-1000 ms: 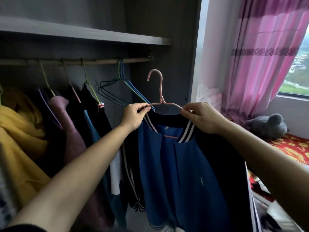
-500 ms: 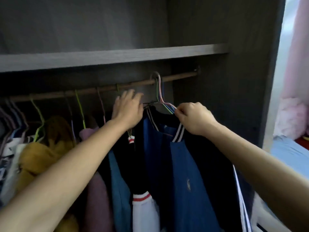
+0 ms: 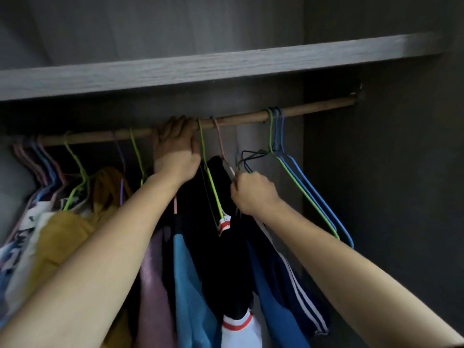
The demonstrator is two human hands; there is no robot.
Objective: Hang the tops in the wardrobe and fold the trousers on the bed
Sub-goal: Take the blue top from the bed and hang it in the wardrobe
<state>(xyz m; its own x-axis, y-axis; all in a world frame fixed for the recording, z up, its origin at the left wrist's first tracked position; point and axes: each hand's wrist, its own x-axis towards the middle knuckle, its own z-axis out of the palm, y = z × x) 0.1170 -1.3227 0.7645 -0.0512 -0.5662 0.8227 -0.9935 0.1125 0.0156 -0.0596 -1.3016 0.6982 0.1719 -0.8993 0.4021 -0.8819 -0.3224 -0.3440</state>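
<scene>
Wooden wardrobe rail [image 3: 238, 121] gripped overhand by the raised left hand [image 3: 175, 151], while the outstretched right hand [image 3: 253, 194] pinches the pink hanger [image 3: 220, 144], hooked over it, carrying the blue top [image 3: 266, 285].

— Legible text, brands, numbers: any entries?

— None readable. One item only: small white-and-red tag [image 3: 224, 224], at the lower end of the lime-green wire hanger [image 3: 212, 183], just left of and below where the right hand [image 3: 253, 194] grips. Marking too blurred to read.
</scene>
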